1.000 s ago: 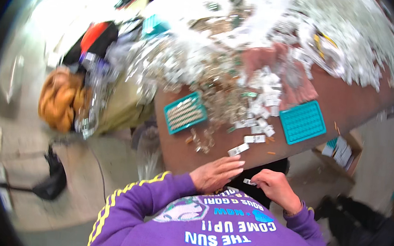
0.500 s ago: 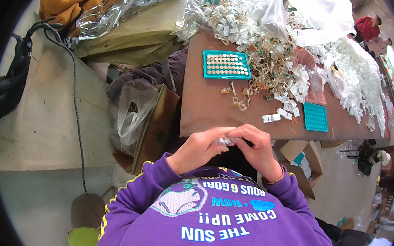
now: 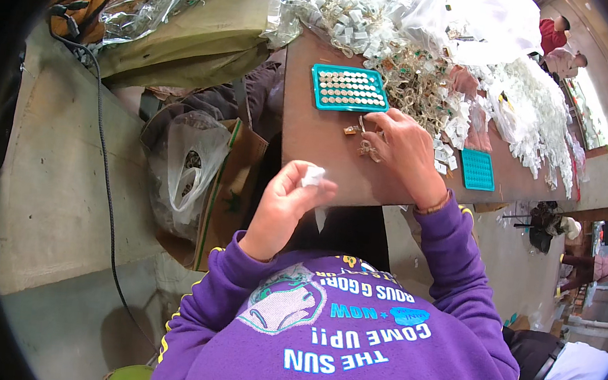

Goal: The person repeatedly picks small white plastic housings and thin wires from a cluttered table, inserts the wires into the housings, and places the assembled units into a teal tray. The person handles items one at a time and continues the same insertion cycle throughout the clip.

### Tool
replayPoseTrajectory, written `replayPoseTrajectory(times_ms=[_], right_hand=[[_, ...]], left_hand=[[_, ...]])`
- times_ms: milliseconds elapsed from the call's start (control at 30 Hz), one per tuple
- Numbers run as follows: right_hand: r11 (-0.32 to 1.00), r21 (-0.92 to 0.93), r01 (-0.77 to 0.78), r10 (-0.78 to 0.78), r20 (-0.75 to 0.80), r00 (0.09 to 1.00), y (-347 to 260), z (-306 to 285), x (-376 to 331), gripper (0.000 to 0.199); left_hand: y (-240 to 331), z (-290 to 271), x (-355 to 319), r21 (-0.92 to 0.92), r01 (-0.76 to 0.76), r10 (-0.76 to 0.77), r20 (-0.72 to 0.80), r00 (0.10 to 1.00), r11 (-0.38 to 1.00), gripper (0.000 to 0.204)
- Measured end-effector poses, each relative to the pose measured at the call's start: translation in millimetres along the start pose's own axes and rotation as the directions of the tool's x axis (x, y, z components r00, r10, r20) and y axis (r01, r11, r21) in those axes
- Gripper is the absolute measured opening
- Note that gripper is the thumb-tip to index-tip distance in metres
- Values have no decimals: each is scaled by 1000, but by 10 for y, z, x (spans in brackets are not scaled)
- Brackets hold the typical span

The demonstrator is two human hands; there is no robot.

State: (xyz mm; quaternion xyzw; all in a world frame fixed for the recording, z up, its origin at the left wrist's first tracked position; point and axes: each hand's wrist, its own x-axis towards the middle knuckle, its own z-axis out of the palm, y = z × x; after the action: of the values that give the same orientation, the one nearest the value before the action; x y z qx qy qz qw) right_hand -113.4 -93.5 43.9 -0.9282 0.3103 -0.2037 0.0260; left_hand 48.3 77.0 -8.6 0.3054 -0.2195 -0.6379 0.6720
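My left hand [image 3: 281, 206] is closed, pinching a small white plastic casing [image 3: 312, 176] between thumb and fingers, just off the table's front edge. My right hand [image 3: 406, 149] reaches over the brown table [image 3: 314, 151], with bent fingers apart. Its fingertips are at a small bundle of looped pale wire [image 3: 369, 151]; whether they touch it is unclear. A small orange-brown part [image 3: 351, 130] lies just left of those fingers. Beyond it stands a teal tray [image 3: 350, 108] holding rows of round, silvery pieces.
A large heap of wired parts [image 3: 416, 84] and white casings covers the table's far side. A second teal tray [image 3: 477, 169] lies to the right. Left of the table are an open cardboard box [image 3: 236, 185] and a clear plastic bag [image 3: 195, 160]. People stand farther off.
My hands have parted. The right one has moved forward over the table to the wire bundle, while the left has drawn left and up with the white casing.
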Motion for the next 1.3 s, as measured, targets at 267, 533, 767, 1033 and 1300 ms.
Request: replayPoseTrajectory(times_ms=[267,533,767,1033,1300], right_hand=[[996,-86,22,-20,24,1000,149,209,152,9],[958,286,-26,62,-117,991,-25,19,151,12],[-20,845,-534,244,522,817,100,-43,26,49],[-497,771,-398,206,551,809,1,115,-23,13],[-48,937,-346,376,338,863,-73,95,-80,20]], left_hand=[[47,83,360,-28,-109,101,-198,975,994,13],[-147,387,787,712,-328,556,-104,825,620,28],[-10,322,835,367,-299,375,-154,914,881,14],[-53,328,872,248,-308,363,-218,906,918,12],[-61,295,887,89,-271,285,-239,928,958,13]])
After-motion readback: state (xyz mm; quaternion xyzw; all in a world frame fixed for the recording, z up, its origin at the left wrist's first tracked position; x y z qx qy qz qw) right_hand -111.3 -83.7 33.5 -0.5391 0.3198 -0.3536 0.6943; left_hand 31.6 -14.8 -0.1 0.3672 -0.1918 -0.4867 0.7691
